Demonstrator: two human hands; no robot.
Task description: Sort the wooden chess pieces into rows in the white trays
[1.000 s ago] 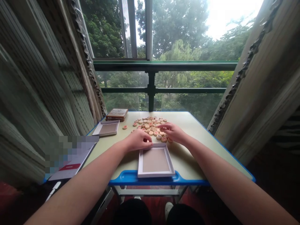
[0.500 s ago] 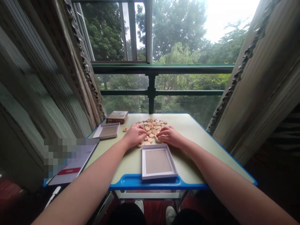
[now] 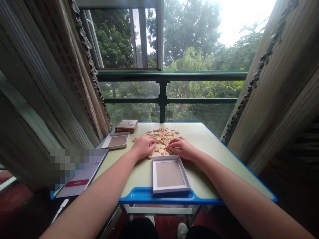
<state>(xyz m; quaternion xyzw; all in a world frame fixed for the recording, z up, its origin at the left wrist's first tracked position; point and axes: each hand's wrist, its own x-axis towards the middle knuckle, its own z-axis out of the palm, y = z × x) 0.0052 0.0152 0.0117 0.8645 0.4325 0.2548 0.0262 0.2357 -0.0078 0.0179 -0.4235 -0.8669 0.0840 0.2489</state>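
Observation:
A loose pile of round wooden xiangqi pieces [image 3: 162, 136], some with red or dark characters, is spread over the pale table [image 3: 211, 166]. On the pile's left side, my left hand [image 3: 145, 146] has its fingers curled with the thumb close under them, around a piece that is mostly hidden. At the right side my right hand [image 3: 181, 147] has its fingers bent and the tips closed on a piece at the pile's edge. Just in front of the pile lies a shallow white open box [image 3: 169, 174], with a bare brown bottom.
A second shallow box tray [image 3: 116, 140] lies at the left, with a stacked brown-edged box [image 3: 126, 125] behind it. One lone piece [image 3: 135, 139] sits left of the pile. A tablet [image 3: 82, 176] rests at the left edge, a white cable [image 3: 59, 209] below it.
The camera view has shifted slightly, so everything sits a little lower and to the right. Both hands stay at the pile, and the fingers of my left hand have drawn in closer together.

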